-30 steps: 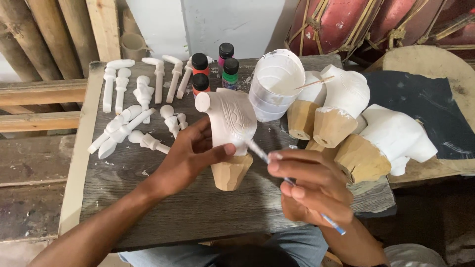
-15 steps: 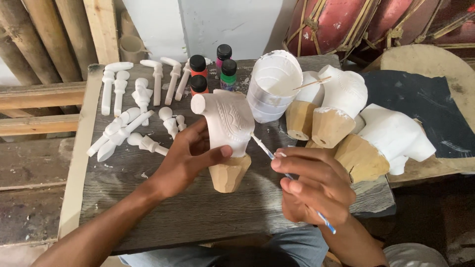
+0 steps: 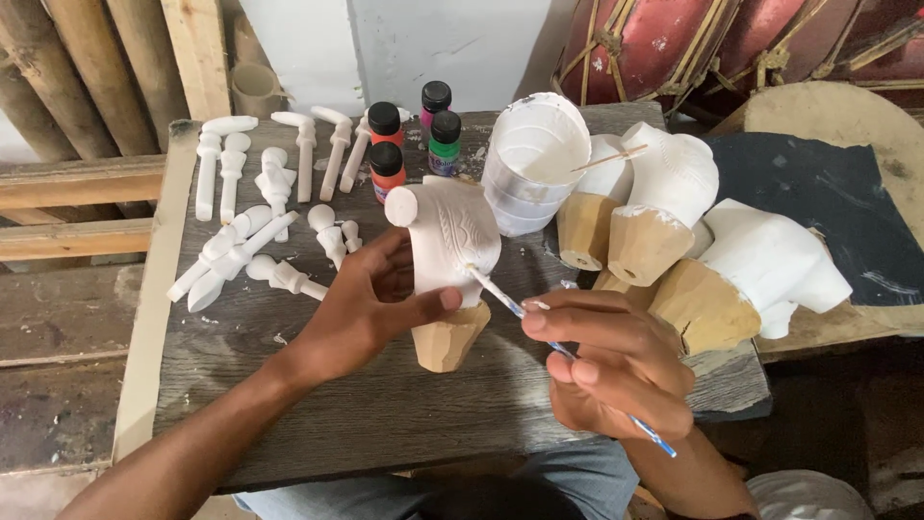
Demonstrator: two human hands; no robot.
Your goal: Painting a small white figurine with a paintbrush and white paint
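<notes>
My left hand (image 3: pixel 371 303) grips a carved wooden figure (image 3: pixel 450 241), painted white on top with a bare wood base, standing on the dark wooden table (image 3: pixel 385 404). My right hand (image 3: pixel 616 361) pinches a thin blue-handled paintbrush (image 3: pixel 539 332). The brush tip touches the white part of the figure near its lower right edge.
A white paint tub (image 3: pixel 532 159) stands behind the figure with a stick in it. Small paint bottles (image 3: pixel 387 135) with black caps stand nearby. Several white carved pegs (image 3: pixel 245 207) lie at the left. More white-and-wood figures (image 3: pixel 674 212) crowd the right side.
My right hand has shifted the brush slightly along the figure's white surface. The left hand keeps holding the figure in about the same place.
</notes>
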